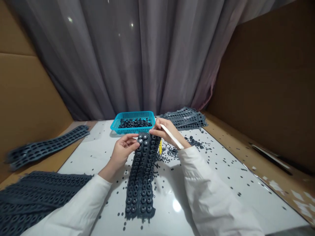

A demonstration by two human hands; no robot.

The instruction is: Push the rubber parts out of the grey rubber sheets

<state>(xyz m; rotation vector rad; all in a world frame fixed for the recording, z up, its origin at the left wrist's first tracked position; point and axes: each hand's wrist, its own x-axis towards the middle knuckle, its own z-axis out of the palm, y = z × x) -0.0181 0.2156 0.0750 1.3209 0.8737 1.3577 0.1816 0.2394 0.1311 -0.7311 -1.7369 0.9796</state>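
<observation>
A dark rubber sheet (140, 177) with rows of ring-shaped parts lies lengthwise before me, its far end lifted between my hands. My left hand (123, 149) pinches the far left edge between thumb and fingers. A slim white stick-like tool (172, 137) rests in my right hand (167, 129), its back end reaching toward the wrist. The fingertips of that hand are closed at the far right corner of the sheet; whether they grip a small part there is too small to tell. Several rings near the left fingertips look lighter in the middle.
A blue basket (133, 131) of small black parts stands behind the sheet. Perforated sheets (184, 117) are piled back right, another strip (49, 144) lies left, and ringed sheets (44, 193) lie front left. Black discs and a yellow object (160, 147) are on the white table (169, 196).
</observation>
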